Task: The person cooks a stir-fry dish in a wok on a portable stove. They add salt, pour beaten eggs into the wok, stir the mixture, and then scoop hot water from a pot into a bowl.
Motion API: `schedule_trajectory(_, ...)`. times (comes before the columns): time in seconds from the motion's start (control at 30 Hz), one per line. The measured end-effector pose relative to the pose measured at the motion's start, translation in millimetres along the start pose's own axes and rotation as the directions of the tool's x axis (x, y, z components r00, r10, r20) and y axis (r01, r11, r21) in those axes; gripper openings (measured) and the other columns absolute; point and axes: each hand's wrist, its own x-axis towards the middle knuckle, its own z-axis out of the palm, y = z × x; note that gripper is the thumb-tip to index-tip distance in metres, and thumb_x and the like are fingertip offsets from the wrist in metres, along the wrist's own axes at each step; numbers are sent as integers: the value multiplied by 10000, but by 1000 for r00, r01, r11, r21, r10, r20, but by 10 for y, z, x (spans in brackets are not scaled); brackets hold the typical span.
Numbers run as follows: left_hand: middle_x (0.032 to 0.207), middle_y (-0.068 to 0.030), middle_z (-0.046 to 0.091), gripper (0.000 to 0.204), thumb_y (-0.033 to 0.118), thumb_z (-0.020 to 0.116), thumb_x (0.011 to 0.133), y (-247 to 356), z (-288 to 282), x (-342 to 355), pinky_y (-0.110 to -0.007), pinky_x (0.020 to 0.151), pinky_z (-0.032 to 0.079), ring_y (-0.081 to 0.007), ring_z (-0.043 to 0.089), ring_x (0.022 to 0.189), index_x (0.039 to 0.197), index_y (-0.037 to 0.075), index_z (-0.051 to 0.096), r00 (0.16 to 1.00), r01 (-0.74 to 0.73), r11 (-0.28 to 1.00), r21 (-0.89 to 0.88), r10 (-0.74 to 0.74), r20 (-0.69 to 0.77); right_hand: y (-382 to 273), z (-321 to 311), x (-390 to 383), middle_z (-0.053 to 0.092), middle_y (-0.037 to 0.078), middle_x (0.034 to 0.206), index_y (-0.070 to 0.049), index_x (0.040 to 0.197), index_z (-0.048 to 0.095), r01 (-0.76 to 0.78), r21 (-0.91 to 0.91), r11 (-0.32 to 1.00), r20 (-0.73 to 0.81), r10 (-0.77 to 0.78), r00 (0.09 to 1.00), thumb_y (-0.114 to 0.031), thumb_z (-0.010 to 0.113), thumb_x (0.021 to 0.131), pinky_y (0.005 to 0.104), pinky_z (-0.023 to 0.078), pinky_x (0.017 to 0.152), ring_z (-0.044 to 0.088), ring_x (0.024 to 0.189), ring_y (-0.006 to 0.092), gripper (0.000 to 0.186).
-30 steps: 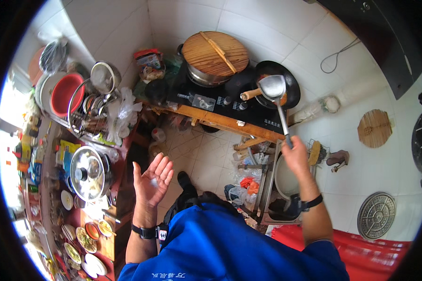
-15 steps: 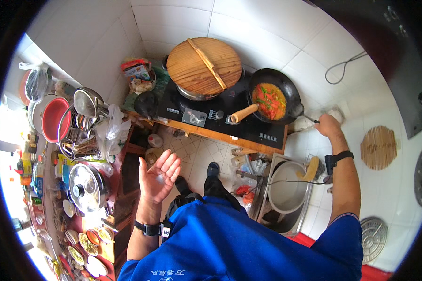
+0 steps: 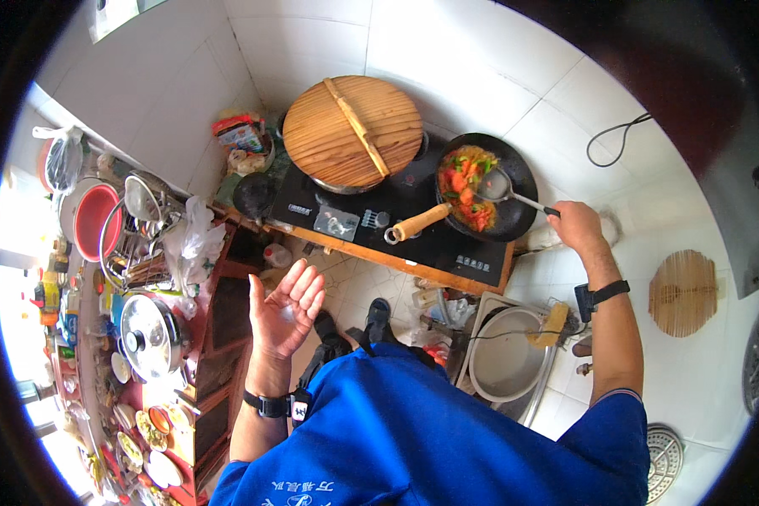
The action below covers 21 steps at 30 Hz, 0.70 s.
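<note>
My right hand (image 3: 578, 226) is closed round the black-ended handle of a metal ladle (image 3: 496, 184). The ladle's rounded head rests in a dark wok (image 3: 524, 163), over red, orange and green food (image 3: 466, 187) that looks like tomato with peppers. The wok's wooden handle (image 3: 422, 222) points toward me, and no hand touches it. Palm up, my left hand (image 3: 287, 310) is held off to the left, fingers stretched out. A small pale patch shows on its palm; I cannot tell what it is.
Beside the wok, a large wooden lid (image 3: 354, 131) covers a pot on the black cooktop (image 3: 316, 202). A sink with a pale basin (image 3: 502, 379) stands at right. On the left are a glass-lidded pot (image 3: 150, 337), a red bowl (image 3: 97, 221) and a dish rack (image 3: 139, 240).
The ladle's head, low in the wok before, is now raised into plain view on the food's right side. The food has been shifted about. My left hand stays palm up.
</note>
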Motion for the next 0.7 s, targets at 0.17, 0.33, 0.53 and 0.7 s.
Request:
schedule_trajectory(0.17, 1402, -224, 605, 872, 709, 405, 995, -1, -20, 119, -484, 1140, 443, -366, 579, 1314, 1448, -28, 518, 1000, 25, 1000, -6, -25, 12, 268, -109, -50, 740, 193, 1001, -61, 1020, 755, -66, -186, 980, 139, 92, 986, -367, 701, 907, 482, 563, 848, 712, 954, 364, 331)
schedule_trajectory(0.33, 1409, -227, 599, 880, 717, 410, 988, 136, -71, 101, -483, 1144, 437, -367, 575, 1319, 1449, -26, 518, 998, 50, 998, -27, -50, 23, 154, 293, 98, 731, 219, 1026, -4, 1034, 730, -22, 158, 987, 370, -38, 928, -404, 666, 916, 469, 556, 851, 703, 946, 387, 422)
schedule_trajectory(0.53, 1416, -225, 594, 881, 715, 409, 988, 334, -74, 66, -489, 1146, 433, -369, 570, 1323, 1453, -26, 513, 999, 19, 1000, 10, -18, -40, -547, 995, 314, 702, 104, 826, 1, 1010, 717, -166, 611, 774, 190, 59, 980, -377, 666, 966, 415, 503, 730, 639, 777, 234, 384)
schedule_trajectory(0.7, 1423, -224, 588, 872, 703, 412, 994, 489, -57, 118, -491, 1145, 435, -370, 571, 1322, 1461, -28, 502, 1000, -22, 1000, 4, 22, -19, -328, 769, 360, 503, 1, 620, -33, 973, 686, -422, 787, 451, 367, 208, 907, -375, 635, 1000, 355, 358, 462, 450, 519, 130, 347)
